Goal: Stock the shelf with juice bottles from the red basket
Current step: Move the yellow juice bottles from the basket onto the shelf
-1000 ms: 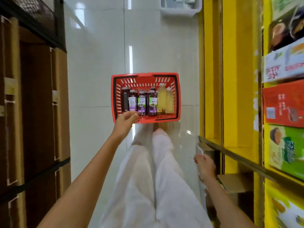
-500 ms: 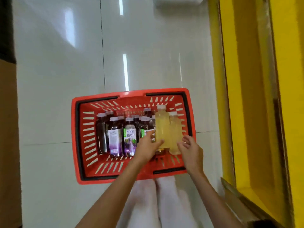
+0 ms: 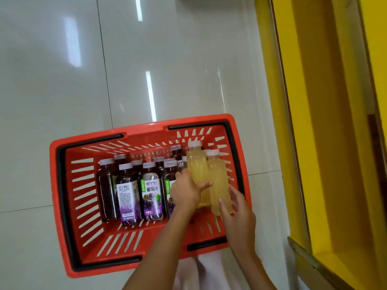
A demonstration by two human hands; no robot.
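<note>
Now left hand [image 3: 184, 192] grips bottle [image 3: 198, 166]; right [image 3: 238, 214] touches neighbour [image 3: 217, 176].

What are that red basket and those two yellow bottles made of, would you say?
The red basket looks like moulded plastic: even colour, a slight sheen, slots cut through its walls. The yellow bottles seem to be clear plastic, since their contents show through. Glass cannot be ruled out by look alone.

basket [image 3: 146, 127]: bright red, walls patterned with slots | handles [image 3: 62, 206]: black | dark juice bottles [image 3: 150, 191]: deep purple, white caps, purple-and-white labels with green strips | pale juice bottles [image 3: 196, 168]: cloudy yellow, white caps | floor [image 3: 62, 80]: glossy grey-white tiles | shelf [image 3: 314, 122]: vivid yellow | trousers [image 3: 209, 273]: white
</note>
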